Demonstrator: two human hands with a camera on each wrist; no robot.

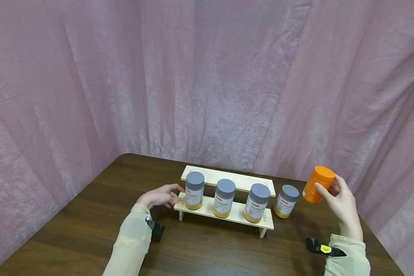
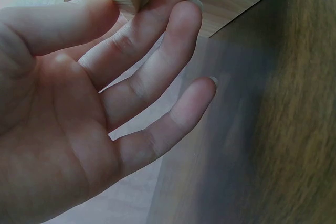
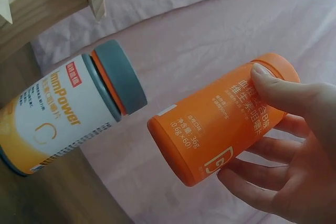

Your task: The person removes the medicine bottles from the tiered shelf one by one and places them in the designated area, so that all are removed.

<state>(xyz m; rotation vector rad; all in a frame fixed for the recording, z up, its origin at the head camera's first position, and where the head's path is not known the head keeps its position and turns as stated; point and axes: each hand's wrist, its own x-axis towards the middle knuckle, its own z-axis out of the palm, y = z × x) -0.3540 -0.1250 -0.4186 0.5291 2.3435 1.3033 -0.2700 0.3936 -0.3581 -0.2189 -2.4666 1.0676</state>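
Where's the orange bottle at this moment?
In the head view, the orange bottle is on the right side, held up in the right hand, just right of the grey-lidded jar standing beside the wooden rack.

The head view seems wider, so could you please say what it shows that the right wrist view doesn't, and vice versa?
Only the head view shows the left hand touching the wooden rack and three jars standing on its lower shelf.
Only the right wrist view shows legible "36g" print on the orange bottle.
Both show the right hand holding that bottle, a grey-lidded jar nearby, some of the rack, and the pink curtain.
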